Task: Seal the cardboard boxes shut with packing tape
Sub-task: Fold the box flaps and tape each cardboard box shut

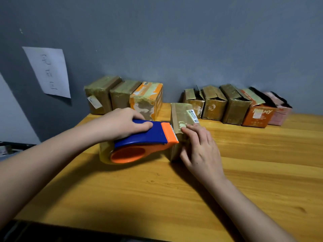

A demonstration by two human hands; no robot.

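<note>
Left hand (122, 122) is gripping the blue-and-orange tape dispenser (145, 138), its toothed orange edge touching the near side of a small brown box (181, 117) standing on the wooden table (174, 198). Right hand (201, 149) is resting flat against that box's right side, fingers straight. Three taped boxes (124, 98) are sitting back left by the wall, five open-flapped boxes (236, 105) back right. Paper sheet (49, 72) is hanging on the grey wall.

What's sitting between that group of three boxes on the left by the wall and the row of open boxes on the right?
In the head view, mostly bare wooden table; just in front of the gap stands the brown cardboard box being taped.
</note>
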